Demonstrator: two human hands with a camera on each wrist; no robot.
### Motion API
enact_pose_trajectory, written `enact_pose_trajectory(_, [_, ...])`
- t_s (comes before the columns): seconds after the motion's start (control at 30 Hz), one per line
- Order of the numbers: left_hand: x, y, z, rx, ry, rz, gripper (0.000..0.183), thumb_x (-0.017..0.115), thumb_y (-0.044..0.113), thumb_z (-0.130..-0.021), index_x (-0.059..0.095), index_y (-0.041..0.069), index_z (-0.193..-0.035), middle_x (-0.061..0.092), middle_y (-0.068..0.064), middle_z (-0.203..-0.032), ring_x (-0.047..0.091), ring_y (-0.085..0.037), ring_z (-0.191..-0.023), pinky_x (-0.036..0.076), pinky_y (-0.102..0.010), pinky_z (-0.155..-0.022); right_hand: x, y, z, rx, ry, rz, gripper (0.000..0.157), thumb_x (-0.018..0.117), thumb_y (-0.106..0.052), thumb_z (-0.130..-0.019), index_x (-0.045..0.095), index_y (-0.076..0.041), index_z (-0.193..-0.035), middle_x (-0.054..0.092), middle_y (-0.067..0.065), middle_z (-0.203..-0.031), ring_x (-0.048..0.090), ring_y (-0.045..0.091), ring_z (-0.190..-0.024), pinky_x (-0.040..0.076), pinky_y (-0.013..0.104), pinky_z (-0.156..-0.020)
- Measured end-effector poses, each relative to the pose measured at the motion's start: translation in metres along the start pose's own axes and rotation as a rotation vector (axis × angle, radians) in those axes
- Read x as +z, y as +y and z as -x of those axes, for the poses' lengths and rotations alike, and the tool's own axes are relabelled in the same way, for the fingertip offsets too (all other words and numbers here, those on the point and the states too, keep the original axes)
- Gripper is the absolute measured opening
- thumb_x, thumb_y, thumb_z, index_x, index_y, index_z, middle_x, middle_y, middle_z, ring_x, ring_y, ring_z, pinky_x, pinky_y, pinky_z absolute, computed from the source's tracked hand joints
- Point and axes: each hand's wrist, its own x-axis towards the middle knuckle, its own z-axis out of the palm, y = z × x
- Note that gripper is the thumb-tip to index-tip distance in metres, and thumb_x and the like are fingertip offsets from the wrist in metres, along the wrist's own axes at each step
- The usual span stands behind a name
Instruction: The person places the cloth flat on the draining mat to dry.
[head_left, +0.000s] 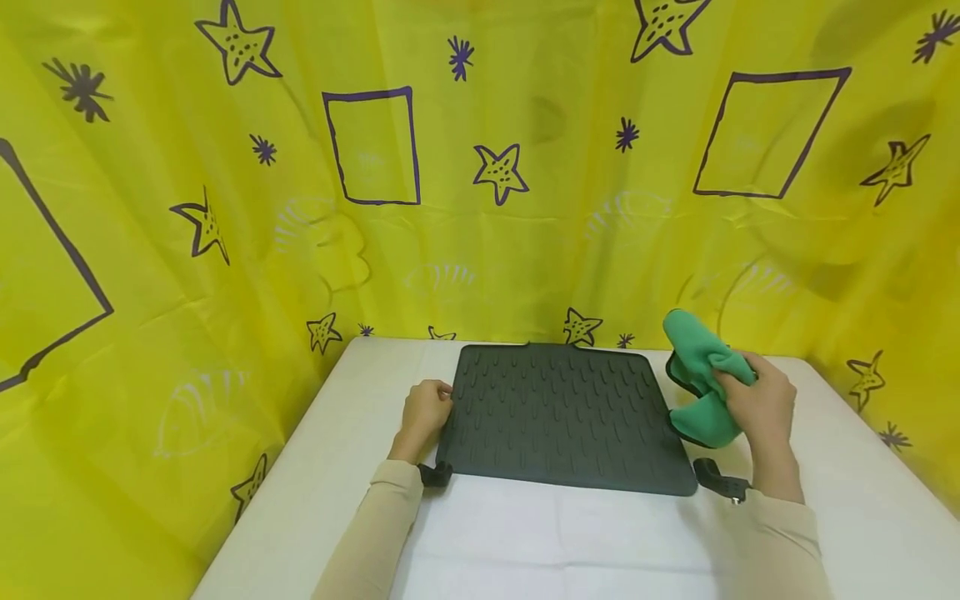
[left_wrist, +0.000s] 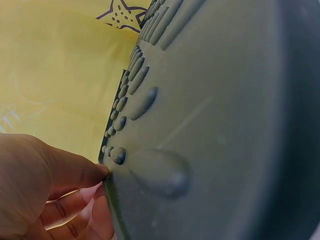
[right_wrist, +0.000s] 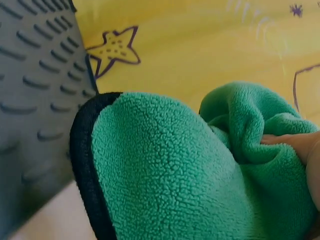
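A dark grey mat [head_left: 558, 417] with rows of raised ridges leans up from the white table in the head view. My left hand [head_left: 427, 410] pinches its left edge; in the left wrist view the thumb [left_wrist: 95, 172] lies on the ridged face while fingers curl behind the edge. Beyond the mat's right edge, my right hand [head_left: 761, 400] grips a bunched green cloth [head_left: 708, 421] with black trim. The cloth's lower fold hangs right beside that edge. Up close in the right wrist view, the fluffy cloth [right_wrist: 160, 165] hides most of the right fingers.
A white table [head_left: 540, 542] lies beneath the mat and both forearms. Behind it and along the sides hangs a yellow curtain [head_left: 450, 250] printed with stars and squares. Black wrist mounts [head_left: 722, 481] sit near the mat's lower corners.
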Motion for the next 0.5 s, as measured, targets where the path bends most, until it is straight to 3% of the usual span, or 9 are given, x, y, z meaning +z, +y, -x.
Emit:
enact_pose_trajectory(0.07, [0.032,-0.038,-0.033,0.021,-0.024,0.002,0.024,0.056,0.002,-0.085,0.071,0.004,-0.105,0.071,-0.011,-0.091,0.067,-0.029,-0.08,0.052,-0.04,-0.065,0.004,-0.006,0.001,-0.026,-0.011,-0.026,0.041,0.062,-0.023,-0.092,0.06,-0.002,-0.127,0.061,0.028,-0.121,0.054,0.047,-0.109,0.043,0.055,-0.086])
enact_pose_trajectory(0.1, [0.043,-0.056,-0.044,0.063,-0.035,0.035,0.025,0.058,0.006,-0.086,0.071,0.006,-0.108,0.072,-0.011,-0.096,0.068,-0.029,-0.084,0.054,-0.039,-0.07,0.006,-0.009,0.001,-0.041,-0.017,-0.032,0.041,0.062,-0.024,-0.092,0.06,-0.003,-0.127,0.061,0.028,-0.122,0.055,0.047,-0.109,0.043,0.055,-0.085])
enact_pose_trajectory(0.17, [0.058,-0.075,-0.059,0.122,-0.043,0.071,0.025,0.059,0.009,-0.085,0.072,0.007,-0.106,0.072,-0.01,-0.092,0.068,-0.027,-0.079,0.053,-0.039,-0.067,0.011,-0.015,0.002,-0.067,-0.032,-0.052,0.042,0.063,-0.025,-0.092,0.06,-0.003,-0.127,0.061,0.028,-0.123,0.055,0.047,-0.109,0.043,0.056,-0.086])
enact_pose_trajectory(0.27, [0.069,-0.083,-0.071,0.106,-0.01,0.082,0.02,0.064,0.01,-0.083,0.074,0.012,-0.1,0.071,-0.003,-0.085,0.066,-0.021,-0.073,0.052,-0.035,-0.063,0.02,-0.024,0.003,-0.098,-0.057,-0.095,0.043,0.064,-0.025,-0.092,0.059,-0.002,-0.128,0.06,0.028,-0.124,0.055,0.047,-0.111,0.043,0.057,-0.089])
enact_pose_trajectory(0.5, [0.069,-0.077,-0.068,0.104,0.033,0.037,0.022,0.061,0.006,-0.082,0.074,0.01,-0.099,0.071,-0.005,-0.083,0.066,-0.021,-0.072,0.051,-0.035,-0.062,0.045,-0.04,0.01,-0.16,-0.116,-0.164,0.038,0.066,-0.023,-0.091,0.063,-0.005,-0.124,0.062,0.023,-0.123,0.056,0.04,-0.113,0.044,0.053,-0.09])
